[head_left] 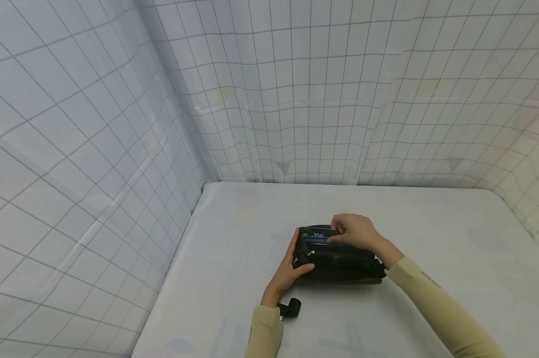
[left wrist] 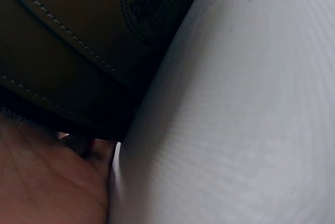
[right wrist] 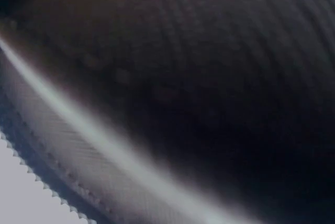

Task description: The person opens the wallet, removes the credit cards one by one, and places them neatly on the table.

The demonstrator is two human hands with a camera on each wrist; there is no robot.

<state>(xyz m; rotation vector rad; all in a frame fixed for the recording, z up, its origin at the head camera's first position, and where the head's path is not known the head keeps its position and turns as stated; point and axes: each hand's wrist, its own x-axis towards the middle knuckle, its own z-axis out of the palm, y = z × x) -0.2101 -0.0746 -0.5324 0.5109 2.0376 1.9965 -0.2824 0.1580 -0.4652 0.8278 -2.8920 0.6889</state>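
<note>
We list one dark pouch (head_left: pixel 341 263), set on the white tabletop (head_left: pixel 224 278), between and beneath two hands. We note zip teeth along its edge and, in the left wrist view, brown leather with pale stitching and a round dark emblem. Contents, visible portion: one dark card (head_left: pixel 314 234) lettered "Vip", banded in blue, at the pouch's far side; how deeply it sits we cannot tell. Left hand (head_left: pixel 287 272): at the pouch's left end, clamped on it, thumb laid across the near part, fingers reaching up the left edge. Right hand (head_left: pixel 358 232): above the pouch's far right portion, finger and thumb together on the right part of the card, whose lettering lies just left of the fingertips. We add a black device (head_left: pixel 291 308) at the left wrist, just nearer than the pouch, and pale yellow sleeves (head_left: pixel 435 303) on both forearms. Backdrop: white grid-patterned curtain (head_left: pixel 296 99). The right wrist view gives us only blurred dark material, a pale edge and toothed trim.
</note>
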